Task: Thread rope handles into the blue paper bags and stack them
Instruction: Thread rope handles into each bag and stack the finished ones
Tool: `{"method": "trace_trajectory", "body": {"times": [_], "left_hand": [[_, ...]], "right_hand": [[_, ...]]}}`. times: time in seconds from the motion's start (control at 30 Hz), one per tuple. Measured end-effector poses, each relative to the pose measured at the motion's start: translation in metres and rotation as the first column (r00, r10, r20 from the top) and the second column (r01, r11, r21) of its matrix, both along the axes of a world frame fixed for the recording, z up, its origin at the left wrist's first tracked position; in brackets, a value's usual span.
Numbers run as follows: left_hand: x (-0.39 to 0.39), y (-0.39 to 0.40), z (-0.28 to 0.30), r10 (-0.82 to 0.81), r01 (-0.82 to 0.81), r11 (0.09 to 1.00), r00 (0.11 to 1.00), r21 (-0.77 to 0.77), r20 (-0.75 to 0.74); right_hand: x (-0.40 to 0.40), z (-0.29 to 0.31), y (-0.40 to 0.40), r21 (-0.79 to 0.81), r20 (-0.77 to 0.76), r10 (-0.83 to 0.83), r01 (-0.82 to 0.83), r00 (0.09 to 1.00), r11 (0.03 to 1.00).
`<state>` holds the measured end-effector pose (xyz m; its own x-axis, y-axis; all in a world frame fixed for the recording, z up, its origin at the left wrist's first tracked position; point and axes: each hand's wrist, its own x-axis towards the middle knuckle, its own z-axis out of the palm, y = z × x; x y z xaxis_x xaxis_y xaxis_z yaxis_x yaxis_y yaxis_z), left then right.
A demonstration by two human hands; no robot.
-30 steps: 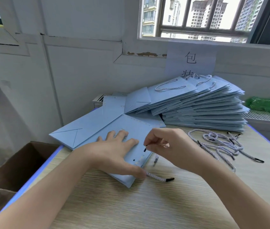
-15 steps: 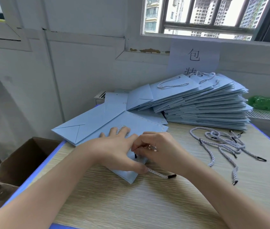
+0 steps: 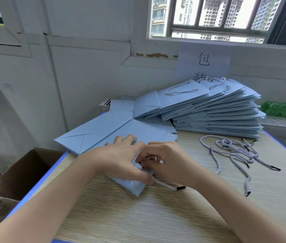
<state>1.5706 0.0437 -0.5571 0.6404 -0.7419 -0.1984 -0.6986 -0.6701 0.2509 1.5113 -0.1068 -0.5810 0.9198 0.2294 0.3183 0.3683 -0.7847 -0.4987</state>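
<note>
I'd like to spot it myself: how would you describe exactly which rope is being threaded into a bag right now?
Start at the tall stack of blue bags under the window, then come toward the near table edge, where both hands meet on one flat blue bag. The rope being threaded pokes out from beneath the right hand, black tip toward the right. The other loose ropes lie tangled farther right, untouched.

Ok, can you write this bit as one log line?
step: threading rope handle | left hand: pressing blue paper bag | right hand: pinching rope end | stack: waiting

Pale blue paper bags [image 3: 149, 135], white-grey twisted ropes [image 3: 233, 153] black-tipped, green bottle [image 3: 284, 109].
</note>
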Motion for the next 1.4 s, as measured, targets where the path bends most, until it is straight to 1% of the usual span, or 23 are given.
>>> {"method": "trace_trajectory", "body": {"times": [0.1,0.17,0.33,0.43,0.5,0.63,0.7,0.77,0.8,0.87,0.93,1.0,1.07,1.13,1.2,1.27,1.33,1.4], "left_hand": [[0.002,0.001,0.0,-0.011,0.011,1.0,1.0,-0.021,0.002],[0.003,0.002,-0.001,-0.021,0.02,0.999,1.0,-0.033,-0.005],[0.004,0.001,0.001,-0.017,0.016,0.999,1.0,-0.033,-0.015],[0.005,0.001,0.001,-0.012,0.011,0.999,1.0,-0.036,-0.017],[0.006,0.002,0.001,-0.019,0.018,0.999,1.0,-0.041,-0.015],[0.009,0.002,0.003,-0.019,0.016,0.998,0.998,-0.054,-0.057],[0.011,0.002,0.002,-0.02,0.017,0.998,0.998,-0.058,-0.062],[0.012,0.002,0.003,-0.008,0.003,0.997,0.998,-0.076,-0.068],[0.014,0.003,0.004,0.004,-0.011,0.996,0.997,-0.093,-0.075],[0.017,0.005,0.007,0.027,-0.038,0.991,0.996,-0.127,-0.088],[0.019,0.007,0.011,0.042,-0.058,0.985,0.994,-0.161,-0.101],[0.019,0.008,0.013,0.044,-0.062,0.984,0.993,-0.169,-0.108],[0.018,0.008,0.012,0.041,-0.056,0.986,0.994,-0.158,-0.099],[0.018,0.008,0.011,0.034,-0.045,0.989,0.996,-0.141,-0.08],[0.018,0.007,0.009,0.027,-0.035,0.99,0.998,-0.134,-0.06],[0.018,0.006,0.007,0.029,-0.036,0.99,0.998,-0.138,-0.054],[0.019,0.007,0.006,0.037,-0.044,0.989,0.998,-0.144,-0.054],[0.019,0.008,0.005,0.041,-0.046,0.99,0.998,-0.13,-0.045]], "right_hand": [[-0.001,0.0,-0.001,0.075,-0.015,-0.044,0.045,0.999,0.996],[-0.002,0.001,-0.001,0.076,-0.012,-0.039,0.04,0.999,0.996],[-0.001,0.001,0.0,-0.055,0.007,0.043,-0.042,0.999,0.998],[0.0,0.0,-0.002,-0.121,0.052,0.036,-0.029,0.998,0.992],[0.001,0.0,-0.004,-0.141,0.078,0.033,-0.022,0.996,0.99],[0.0,0.001,-0.006,-0.136,0.068,0.036,-0.027,0.997,0.99],[-0.002,0.001,-0.006,-0.14,0.121,0.032,-0.015,0.992,0.99],[-0.005,0.003,-0.006,-0.167,0.245,-0.007,0.049,0.97,0.985],[-0.007,0.006,-0.007,-0.137,0.294,-0.042,0.086,0.955,0.987],[-0.014,0.015,-0.01,0.013,0.32,-0.13,0.133,0.938,0.991],[-0.02,0.022,-0.01,0.113,0.268,-0.198,0.173,0.943,0.978],[-0.02,0.022,-0.006,0.094,0.116,-0.24,0.229,0.964,0.969],[-0.018,0.017,0.003,0.071,-0.067,-0.229,0.233,0.971,0.97],[-0.015,0.01,0.009,0.159,-0.222,-0.203,0.24,0.954,0.958],[-0.013,0.005,0.01,0.253,-0.317,-0.201,0.288,0.927,0.924],[-0.01,0.004,0.008,0.277,-0.326,-0.218,0.313,0.92,0.908],[-0.007,0.007,0.003,0.241,-0.278,-0.27,0.339,0.922,0.909],[-0.007,0.011,-0.006,0.273,-0.265,-0.289,0.359,0.92,0.893]]}}
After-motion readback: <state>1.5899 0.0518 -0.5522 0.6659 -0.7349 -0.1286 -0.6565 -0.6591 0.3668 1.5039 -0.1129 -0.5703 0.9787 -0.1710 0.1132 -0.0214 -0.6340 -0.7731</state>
